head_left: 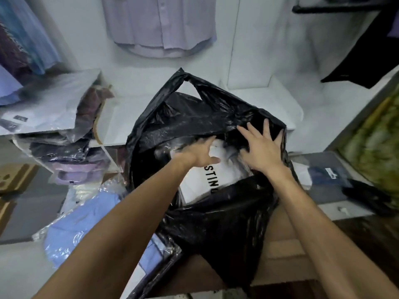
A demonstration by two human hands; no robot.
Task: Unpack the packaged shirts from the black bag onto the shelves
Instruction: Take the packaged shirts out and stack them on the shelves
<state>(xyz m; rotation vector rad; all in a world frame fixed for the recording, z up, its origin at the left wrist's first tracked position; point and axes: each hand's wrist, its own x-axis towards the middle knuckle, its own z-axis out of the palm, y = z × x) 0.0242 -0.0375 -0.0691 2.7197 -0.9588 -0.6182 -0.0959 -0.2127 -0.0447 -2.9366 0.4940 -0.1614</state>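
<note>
I reach both bare forearms forward and down, close to each other. My left hand (199, 153) has its fingers curled, though blur hides their tips. My right hand (262, 148) lies flat, palm down, its fingers (253, 130) straight and spread apart.

We see the bag (205, 130) in the middle, its mouth toward us, with a packaged shirt (200, 182) inside it. Both hands reach in: the left hand (200, 154) lies on the package, the right hand (262, 147) just right of it against the bag's far wall. Left of the bag, packaged shirts (71, 156) are stacked on shelves (121, 117). A hanging shirt (162, 24) is far behind.
</note>
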